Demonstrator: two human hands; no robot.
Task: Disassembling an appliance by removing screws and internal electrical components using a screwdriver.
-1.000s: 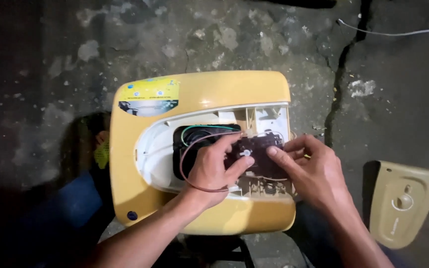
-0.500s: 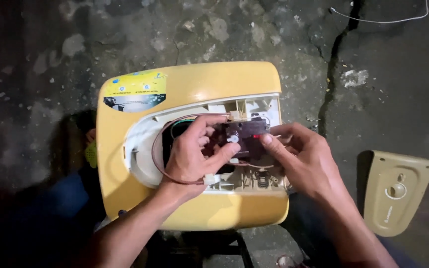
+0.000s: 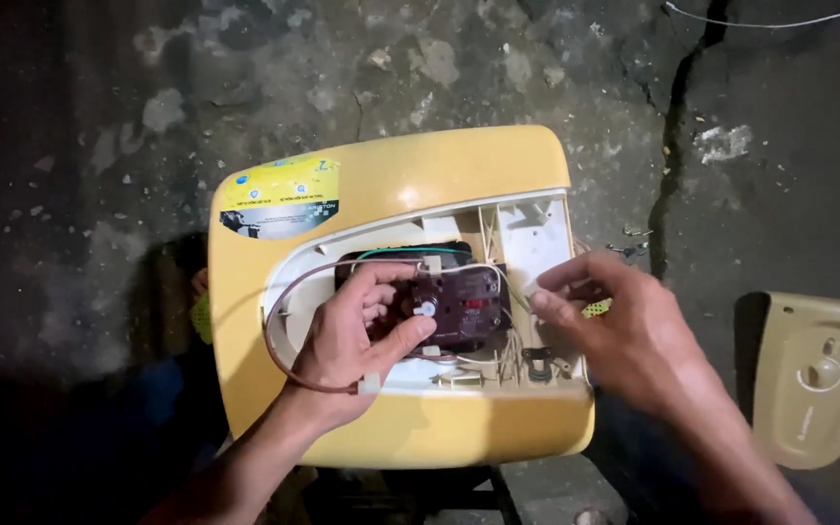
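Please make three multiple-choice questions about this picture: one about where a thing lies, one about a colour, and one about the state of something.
1. Where does the loose cover panel lie?
A. On the floor, right of the yellow housing
B. Inside the open compartment
C. On top of the sticker

2. What colour is the appliance housing?
A. Blue
B. Yellow
C. Black

3. How does the left hand stand to the dark control part?
A. Far from it, on the floor
B. Flat on the sticker
C. Gripping it, thumb by its small white knob

Answers:
1 A: the beige panel rests on the cracked floor, apart from the housing.
2 B: its shell is plainly yellow around the white open compartment.
3 C: the fingers curl round the dark part, while the right hand pinches something small beside it.
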